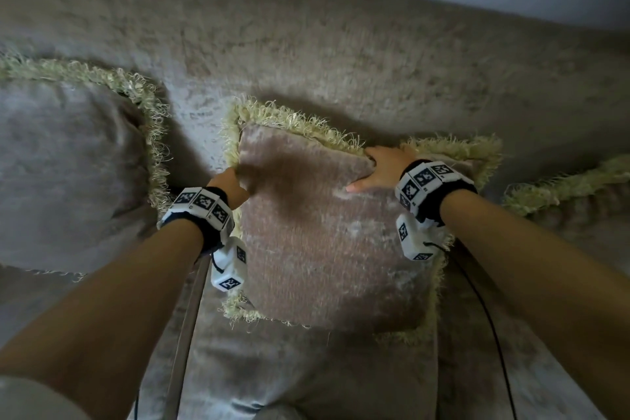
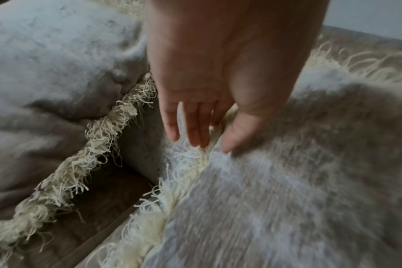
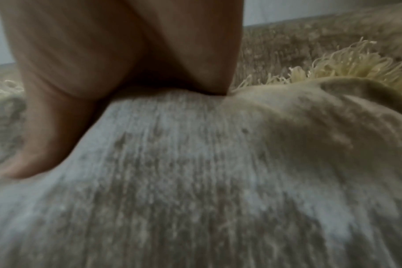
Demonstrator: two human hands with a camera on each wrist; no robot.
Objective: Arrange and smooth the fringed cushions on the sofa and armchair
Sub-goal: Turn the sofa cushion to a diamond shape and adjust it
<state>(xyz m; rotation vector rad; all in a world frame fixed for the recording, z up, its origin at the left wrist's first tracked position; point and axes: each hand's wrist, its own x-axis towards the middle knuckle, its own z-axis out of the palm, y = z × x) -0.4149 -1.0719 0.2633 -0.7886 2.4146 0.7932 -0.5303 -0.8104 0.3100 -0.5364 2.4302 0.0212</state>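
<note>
Middle cushion (image 1: 327, 232) leans on the sofa back (image 1: 306, 54), cushions flanking.

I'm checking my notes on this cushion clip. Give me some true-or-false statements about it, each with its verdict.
1. Both hands touch the middle beige velvet cushion with cream fringe. True.
2. The right hand presses near its top edge. True.
3. The left hand is clenched into a fist. False: its fingers are straight, at the fringed side edge.
4. Only one cushion lies on the beige velvet sofa. False: another fringed cushion lies to the left.
</note>
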